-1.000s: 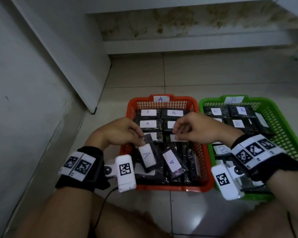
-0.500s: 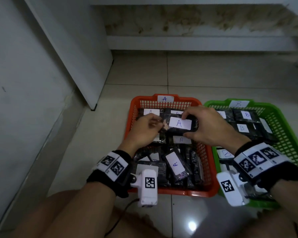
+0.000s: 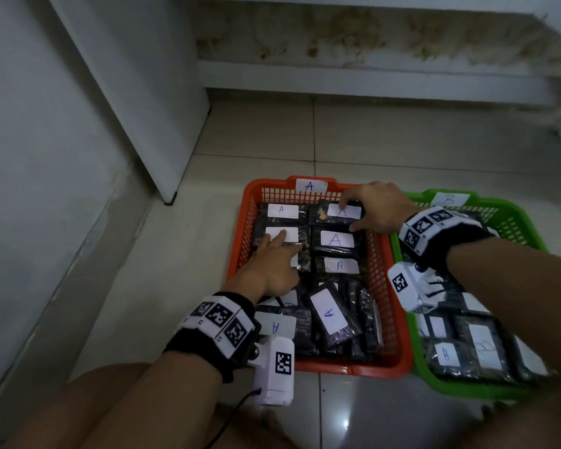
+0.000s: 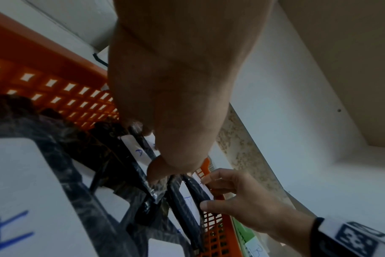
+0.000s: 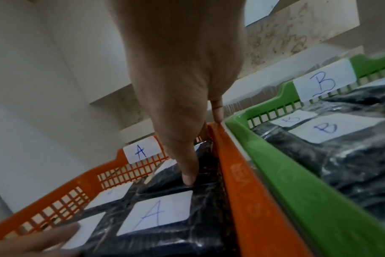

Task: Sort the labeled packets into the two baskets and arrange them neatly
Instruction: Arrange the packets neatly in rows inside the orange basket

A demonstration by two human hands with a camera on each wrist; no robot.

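The orange basket (image 3: 353, 371), tagged A, holds black packets with white A labels, laid flat in rows at the back and loose at the front. My right hand (image 3: 348, 213) grips the back-right A packet (image 3: 324, 218) between thumb and fingers, against the basket's far corner. In the right wrist view the thumb (image 5: 188, 179) presses that packet's near edge. My left hand (image 3: 274, 241) lies with straight fingers on the second packet (image 3: 292, 234) of the left column, holding nothing. The green basket (image 3: 467, 388), tagged B, holds B packets (image 3: 446, 354).
The two baskets stand side by side, touching, on a tiled floor (image 3: 191, 254). A white wall (image 3: 46, 157) and a door frame (image 3: 162, 124) close in the left. A low step (image 3: 370, 82) runs behind. My knees are at the bottom edge.
My right hand has carried the A packet back and set it into the basket's far right corner. My left hand let go of it and came down onto the left column.
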